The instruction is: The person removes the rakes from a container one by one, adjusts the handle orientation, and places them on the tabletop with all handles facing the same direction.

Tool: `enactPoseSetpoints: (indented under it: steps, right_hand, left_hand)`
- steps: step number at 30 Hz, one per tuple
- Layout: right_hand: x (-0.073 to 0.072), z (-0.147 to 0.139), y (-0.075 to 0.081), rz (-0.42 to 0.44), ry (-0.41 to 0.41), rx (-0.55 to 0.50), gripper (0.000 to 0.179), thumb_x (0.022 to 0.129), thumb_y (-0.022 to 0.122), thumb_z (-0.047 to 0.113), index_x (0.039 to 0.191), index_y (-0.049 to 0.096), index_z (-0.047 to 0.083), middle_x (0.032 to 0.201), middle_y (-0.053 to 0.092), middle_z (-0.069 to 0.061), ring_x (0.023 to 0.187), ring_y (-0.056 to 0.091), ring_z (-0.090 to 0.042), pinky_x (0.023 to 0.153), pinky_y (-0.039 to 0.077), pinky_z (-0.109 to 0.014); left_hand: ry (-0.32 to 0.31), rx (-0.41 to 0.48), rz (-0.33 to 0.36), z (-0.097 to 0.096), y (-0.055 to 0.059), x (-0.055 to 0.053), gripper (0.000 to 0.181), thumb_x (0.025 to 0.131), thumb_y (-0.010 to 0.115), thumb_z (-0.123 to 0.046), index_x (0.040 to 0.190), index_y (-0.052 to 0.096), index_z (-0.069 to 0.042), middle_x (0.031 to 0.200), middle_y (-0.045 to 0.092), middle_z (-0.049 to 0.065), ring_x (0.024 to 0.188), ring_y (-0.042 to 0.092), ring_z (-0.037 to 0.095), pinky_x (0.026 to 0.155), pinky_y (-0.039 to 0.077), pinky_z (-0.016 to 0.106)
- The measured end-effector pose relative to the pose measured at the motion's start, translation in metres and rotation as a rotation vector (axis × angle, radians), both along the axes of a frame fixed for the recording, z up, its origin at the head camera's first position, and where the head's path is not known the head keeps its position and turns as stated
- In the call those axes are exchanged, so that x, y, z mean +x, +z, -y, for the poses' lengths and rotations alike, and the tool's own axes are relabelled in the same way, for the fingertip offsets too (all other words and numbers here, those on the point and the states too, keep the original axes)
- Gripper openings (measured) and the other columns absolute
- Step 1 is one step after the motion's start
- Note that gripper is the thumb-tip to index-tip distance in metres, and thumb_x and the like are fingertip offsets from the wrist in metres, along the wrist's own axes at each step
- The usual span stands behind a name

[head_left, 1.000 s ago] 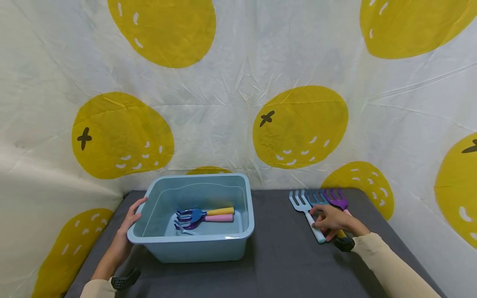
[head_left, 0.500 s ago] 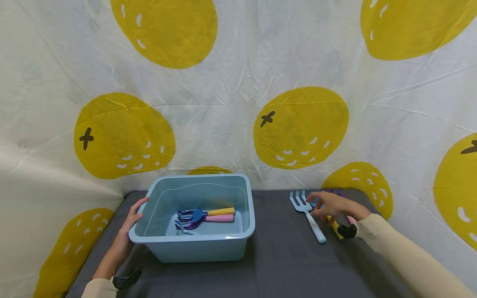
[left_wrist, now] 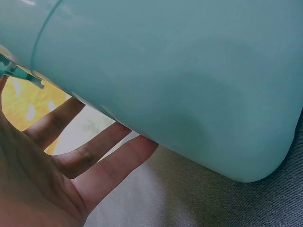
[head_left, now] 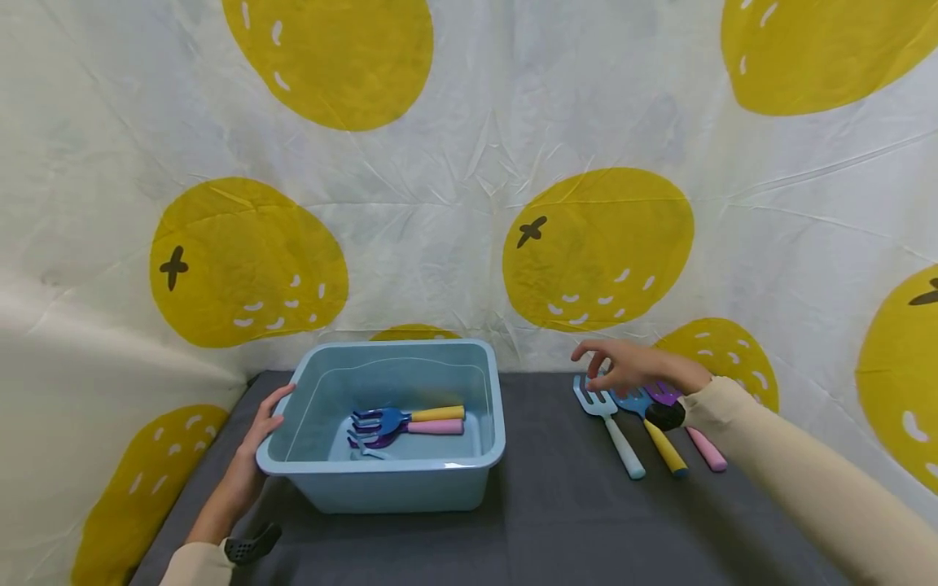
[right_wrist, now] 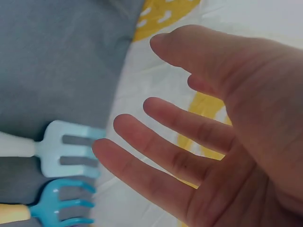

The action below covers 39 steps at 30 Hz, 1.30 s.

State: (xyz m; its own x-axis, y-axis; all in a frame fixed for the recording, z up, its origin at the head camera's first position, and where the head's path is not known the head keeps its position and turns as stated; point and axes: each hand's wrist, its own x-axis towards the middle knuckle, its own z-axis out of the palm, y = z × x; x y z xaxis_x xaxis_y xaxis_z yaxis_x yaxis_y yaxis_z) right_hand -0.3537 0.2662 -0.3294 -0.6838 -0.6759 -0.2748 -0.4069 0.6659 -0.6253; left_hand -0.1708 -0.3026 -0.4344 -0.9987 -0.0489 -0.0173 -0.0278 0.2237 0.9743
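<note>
My left hand (head_left: 245, 452) rests at the left rim of a light blue plastic tub (head_left: 388, 491). In the left wrist view, straight fingers (left_wrist: 113, 172) touch the tub's outer wall. My right hand (head_left: 633, 366) hovers over the heads of three small garden forks, fingers spread and holding nothing. These are a pale blue fork (head_left: 623, 446) with a whitish handle, a blue fork (head_left: 663, 448) with a yellow handle and a purple fork (head_left: 707, 450) with a pink handle. The right hand and wrist partly cover their heads in the head view.
Inside the tub lie a blue fork (head_left: 388, 421) with a yellow handle, a purple fork (head_left: 432, 427) with a pink handle, and a pale blue fork (head_left: 366, 449). A dark grey cloth (head_left: 564, 521) covers the table. Behind it hangs a white curtain (head_left: 440, 268) with yellow fruit prints.
My right hand has lifted off the fork handles and moved back over the fork heads, uncovering the handles. The left hand has stayed at the tub's rim.
</note>
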Motion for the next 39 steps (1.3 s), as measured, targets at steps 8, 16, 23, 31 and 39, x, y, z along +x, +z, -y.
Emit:
enactPoseSetpoints:
  steps: [8, 16, 23, 31, 39]
  right_hand:
    - [-0.007, 0.033, 0.028, -0.044, 0.070, 0.038, 0.055, 0.097, 0.072, 0.020, 0.144, 0.048, 0.009, 0.126, 0.062, -0.019, 0.092, 0.072, -0.024, 0.073, 0.060, -0.039]
    - [-0.014, 0.065, 0.051, -0.138, 0.136, 0.025, 0.056, 0.094, 0.076, 0.015, 0.143, 0.050, 0.008, 0.123, 0.064, -0.018, 0.094, 0.073, -0.028, 0.077, 0.060, -0.039]
    - [-0.014, 0.092, 0.063, -0.191, 0.185, 0.066, 0.057, 0.093, 0.077, 0.018, 0.143, 0.051, 0.012, 0.124, 0.065, -0.015, 0.095, 0.072, -0.024, 0.082, 0.059, -0.038]
    - [-0.010, 0.130, 0.080, -0.168, 0.282, 0.077, 0.059, 0.092, 0.078, 0.015, 0.144, 0.051, 0.016, 0.128, 0.064, -0.015, 0.098, 0.073, -0.026, 0.087, 0.058, -0.039]
    - [-0.013, 0.183, 0.081, -0.127, 0.426, 0.116, 0.062, 0.093, 0.078, 0.019, 0.148, 0.048, 0.019, 0.139, 0.059, -0.017, 0.107, 0.070, -0.028, 0.091, 0.057, -0.037]
  left_hand:
    - [0.006, -0.008, 0.000, -0.001, 0.002, -0.001, 0.061, 0.107, 0.030, -0.050, 0.163, 0.013, -0.033, 0.168, -0.001, 0.012, 0.141, 0.019, 0.049, 0.106, 0.022, 0.078]
    - [0.003, 0.013, -0.002, -0.003, 0.007, -0.003, 0.061, 0.106, 0.030, -0.050, 0.163, 0.014, -0.035, 0.168, 0.000, 0.010, 0.141, 0.018, 0.047, 0.108, 0.020, 0.077]
    - [0.003, 0.002, -0.004, -0.003, 0.005, -0.002, 0.060, 0.106, 0.030, -0.050, 0.163, 0.015, -0.035, 0.167, -0.001, 0.011, 0.140, 0.018, 0.047, 0.108, 0.022, 0.075]
    - [0.017, -0.006, -0.001, -0.001, 0.002, -0.001, 0.061, 0.106, 0.031, -0.050, 0.163, 0.015, -0.034, 0.167, 0.000, 0.009, 0.140, 0.019, 0.047, 0.107, 0.022, 0.076]
    - [0.014, -0.003, -0.020, 0.001, 0.000, -0.002, 0.060, 0.107, 0.031, -0.049, 0.162, 0.016, -0.033, 0.166, 0.001, 0.009, 0.140, 0.020, 0.047, 0.108, 0.022, 0.075]
